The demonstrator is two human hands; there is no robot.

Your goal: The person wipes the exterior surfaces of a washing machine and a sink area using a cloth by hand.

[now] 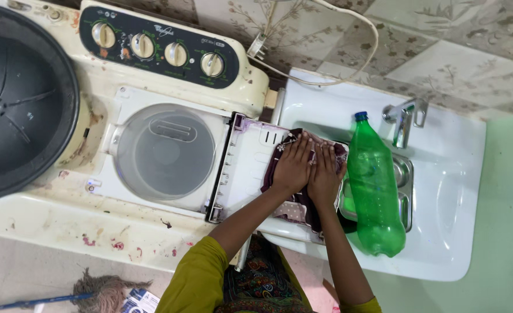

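Both of my hands press flat, side by side, on a dark maroon patterned cloth [294, 210]. The cloth lies on the opened white lid [250, 168] of a twin-tub washing machine, where the lid overlaps a white sink. My left hand [293, 165] covers the cloth's left part, fingers together and pointing away from me. My right hand [326, 174] lies right beside it, touching it. Neither hand grips anything; the palms rest on the fabric. The cloth's top corner [285, 139] peeks out beyond my fingers.
A green plastic bottle [374, 185] lies on a steel tray [406, 174] in the white sink [453, 174], by a metal tap [404, 119]. The spinner tub's clear cover [166, 152], a control panel with knobs [158, 49] and the dark wash tub [19, 98] are left. A mop [103, 290] lies below.
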